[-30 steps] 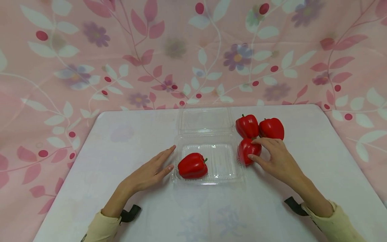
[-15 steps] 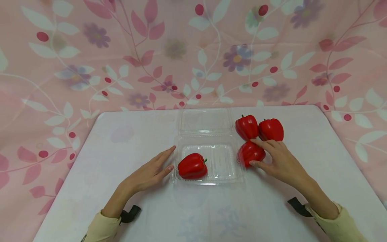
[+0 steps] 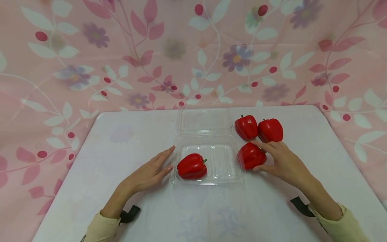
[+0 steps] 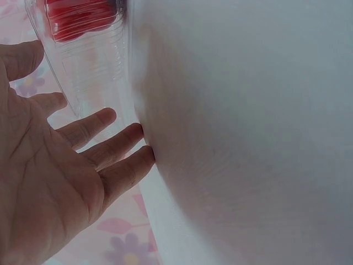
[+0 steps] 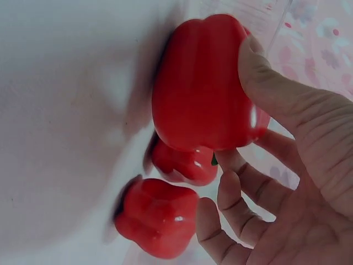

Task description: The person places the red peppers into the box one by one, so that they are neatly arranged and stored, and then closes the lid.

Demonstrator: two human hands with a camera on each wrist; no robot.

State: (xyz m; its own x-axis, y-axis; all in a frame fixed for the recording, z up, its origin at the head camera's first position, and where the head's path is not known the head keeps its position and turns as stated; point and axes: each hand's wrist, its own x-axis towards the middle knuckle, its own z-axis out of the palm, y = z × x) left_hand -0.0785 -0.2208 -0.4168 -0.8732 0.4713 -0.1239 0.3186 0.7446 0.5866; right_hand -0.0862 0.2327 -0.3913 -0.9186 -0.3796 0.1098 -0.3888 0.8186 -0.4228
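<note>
My right hand [image 3: 285, 163] holds a red bell pepper [image 3: 251, 156] just right of the clear plastic clamshell box [image 3: 223, 179]. In the right wrist view the thumb lies on one side of this pepper [image 5: 198, 83], with fingers against the other side. Whether it rests on the table I cannot tell. My left hand [image 3: 149, 173] stays at the box's left wall, fingers extended, holding nothing. The left wrist view shows its fingers [image 4: 124, 171] spread beside the clear plastic. Inside the box, at the left, a second red bell pepper [image 3: 191, 166] lies on its side.
Two more red bell peppers, one nearer the box [image 3: 246, 127] and one farther right [image 3: 270, 130], stand behind my right hand. The box's lid [image 3: 205, 120] is folded back. A pink floral cloth [image 3: 193, 50] hangs behind the white table [image 3: 130, 218].
My right hand has moved slightly right and toward me, and the bell pepper in it has shifted the same way and turned. The left hand and the box have stayed put.
</note>
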